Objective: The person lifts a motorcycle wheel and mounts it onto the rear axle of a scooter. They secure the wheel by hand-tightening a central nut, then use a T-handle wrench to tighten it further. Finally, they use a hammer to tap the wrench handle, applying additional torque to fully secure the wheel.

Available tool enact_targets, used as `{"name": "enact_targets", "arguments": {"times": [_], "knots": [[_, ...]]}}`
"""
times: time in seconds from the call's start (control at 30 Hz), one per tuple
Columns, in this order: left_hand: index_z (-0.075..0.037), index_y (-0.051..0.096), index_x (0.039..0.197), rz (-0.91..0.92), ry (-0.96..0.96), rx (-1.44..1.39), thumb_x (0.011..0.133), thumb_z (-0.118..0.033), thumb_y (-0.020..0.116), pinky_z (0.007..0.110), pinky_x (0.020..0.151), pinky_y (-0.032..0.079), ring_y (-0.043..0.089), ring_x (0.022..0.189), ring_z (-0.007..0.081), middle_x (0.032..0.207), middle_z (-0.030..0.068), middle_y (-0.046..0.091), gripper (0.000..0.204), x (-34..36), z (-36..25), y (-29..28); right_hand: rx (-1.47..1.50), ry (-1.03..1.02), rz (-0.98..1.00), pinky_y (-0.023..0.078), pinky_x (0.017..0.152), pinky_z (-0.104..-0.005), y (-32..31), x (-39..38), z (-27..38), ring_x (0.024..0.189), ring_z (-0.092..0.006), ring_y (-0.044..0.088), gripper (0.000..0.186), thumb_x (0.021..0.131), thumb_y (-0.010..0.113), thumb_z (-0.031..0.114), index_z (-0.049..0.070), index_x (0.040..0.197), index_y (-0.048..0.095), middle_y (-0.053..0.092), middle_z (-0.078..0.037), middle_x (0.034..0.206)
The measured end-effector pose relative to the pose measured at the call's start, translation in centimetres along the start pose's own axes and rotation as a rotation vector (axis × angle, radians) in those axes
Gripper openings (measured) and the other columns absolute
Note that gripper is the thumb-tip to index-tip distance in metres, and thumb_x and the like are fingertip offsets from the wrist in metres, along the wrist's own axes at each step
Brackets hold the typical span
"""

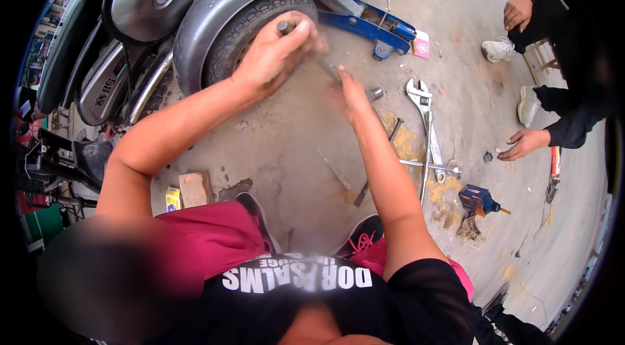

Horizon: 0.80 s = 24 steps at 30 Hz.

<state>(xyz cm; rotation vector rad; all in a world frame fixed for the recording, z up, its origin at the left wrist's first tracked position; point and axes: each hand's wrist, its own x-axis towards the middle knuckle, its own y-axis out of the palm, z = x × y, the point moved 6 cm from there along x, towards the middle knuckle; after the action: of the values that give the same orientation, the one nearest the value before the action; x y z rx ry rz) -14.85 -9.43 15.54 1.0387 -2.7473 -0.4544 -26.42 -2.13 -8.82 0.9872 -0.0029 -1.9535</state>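
Note:
My left hand [277, 58] is raised in front of the wheel, fingers wrapped round a dark round-ended bar [284, 27] whose end sticks out above the thumb. Opposite it, my right hand [351, 96] grips a thin metal rod [330, 71], its thumb lying along it. Motion smears the fingers of both hands, and I cannot tell whether bar and rod are one piece. Behind my left hand stands a two-wheeler's black tyre [260, 26] under a grey mudguard [211, 16].
A blue floor jack [368, 29] lies beyond the hands. To the right are an adjustable wrench [433, 140], a cross-shaped wrench [426, 163] and a dark-blue container [477, 200]. A screwdriver [335, 170] and a brick [195, 189] lie nearer. Another person's hand [526, 144] reaches in from the right.

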Motion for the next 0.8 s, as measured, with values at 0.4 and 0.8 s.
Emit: {"name": "enact_targets", "arguments": {"times": [0.4,0.8], "knots": [[0.0,0.046,0.142,-0.31,-0.654,0.21,0.095,0.005,0.053,0.032,0.091,0.052,0.06,0.115,0.0208,0.132,0.0145,0.057,0.047,-30.7,8.7,-15.5,-0.383,-0.36,0.128,0.051,0.054,-0.0377,11.9,-3.8,-4.0,0.057,-0.0222,0.064,0.029,0.103,0.05,0.025,-0.003,0.112,0.051,0.059,-0.011,0.075],[0.001,0.062,0.122,-0.188,-0.485,0.903,0.091,-0.008,0.064,0.034,0.084,0.05,0.062,0.099,0.022,0.114,0.0145,0.064,0.032,-26.5,22.5,-22.5,-0.862,-0.668,-0.052,0.044,0.062,-0.0532,15.1,-3.7,-4.3,0.071,-0.048,0.061,0.021,0.101,0.05,0.02,0.002,0.11,0.047,0.061,-0.027,0.075]]}}
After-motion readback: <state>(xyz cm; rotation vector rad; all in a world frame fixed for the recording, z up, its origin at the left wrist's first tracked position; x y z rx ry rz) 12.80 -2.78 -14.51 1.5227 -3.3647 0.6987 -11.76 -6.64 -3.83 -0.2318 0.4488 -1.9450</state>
